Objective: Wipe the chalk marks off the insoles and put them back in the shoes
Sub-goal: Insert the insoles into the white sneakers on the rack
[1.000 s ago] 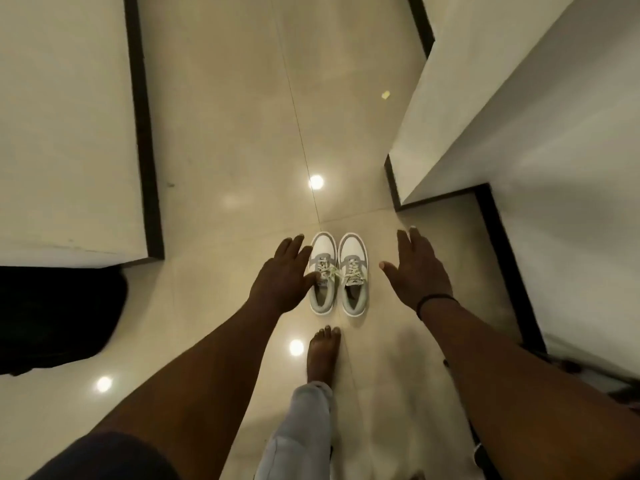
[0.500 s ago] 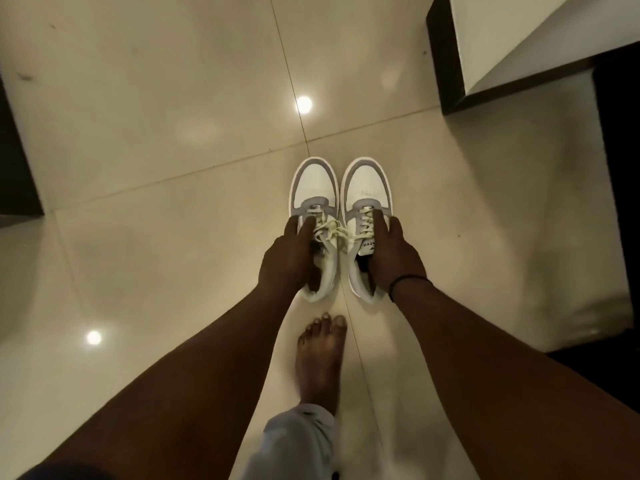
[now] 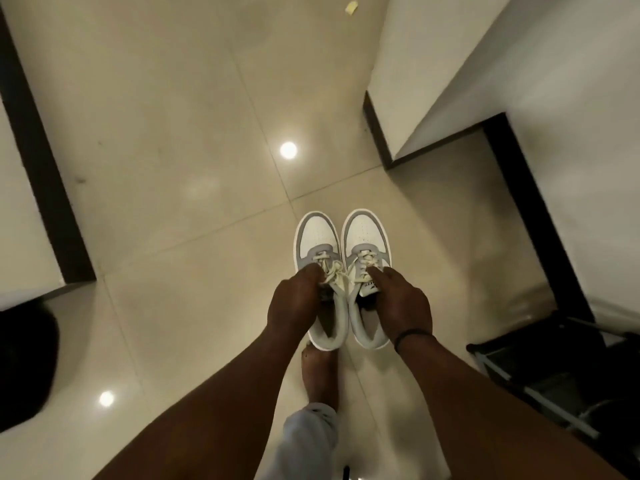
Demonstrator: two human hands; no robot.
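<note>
Two hands are clamped on the pair: the left hand [image 3: 294,303] grips the left sneaker [image 3: 320,278] at its collar, the right hand [image 3: 401,303] the right sneaker [image 3: 367,275], side by side beyond the bare foot [image 3: 320,372]. With laces pinched under fingers, either shoe could tip or snag; no insoles show.

Yellow scrap [image 3: 350,8] on glossy tiled floor [image 3: 166,109].
</note>
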